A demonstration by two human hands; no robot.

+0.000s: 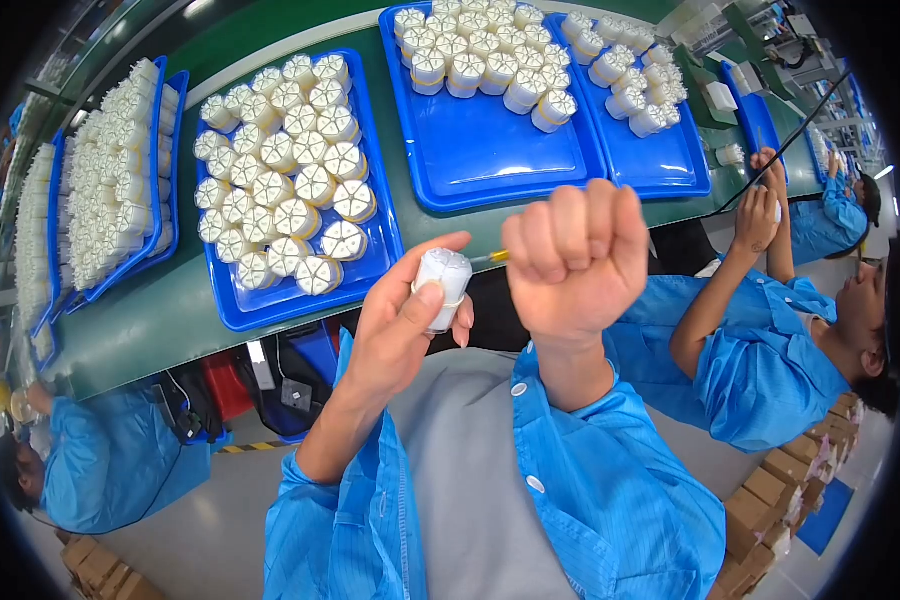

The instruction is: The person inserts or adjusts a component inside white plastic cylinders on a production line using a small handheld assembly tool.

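My left hand (388, 338) is wrapped round a white cylindrical bundle (446, 282), its thumb across the front. A thin band runs round the bundle, and its ridged end faces up. Beside it my right hand (578, 262) is closed in a fist round a slim tool with a yellow part (497, 256). The tool's narrow metal end points toward the bundle; the fist hides the rest, so its kind is unclear. Beyond my left hand lies a blue tray (382, 225) with many similar banded bundles (297, 217) standing in it.
Another blue tray (490, 155) holds bundles along its far side, with a third tray (675, 170) to its right. Stacked trays (158, 205) stand at the left of the green bench (120, 345). Co-workers in blue sit at right (760, 370) and left (120, 465).
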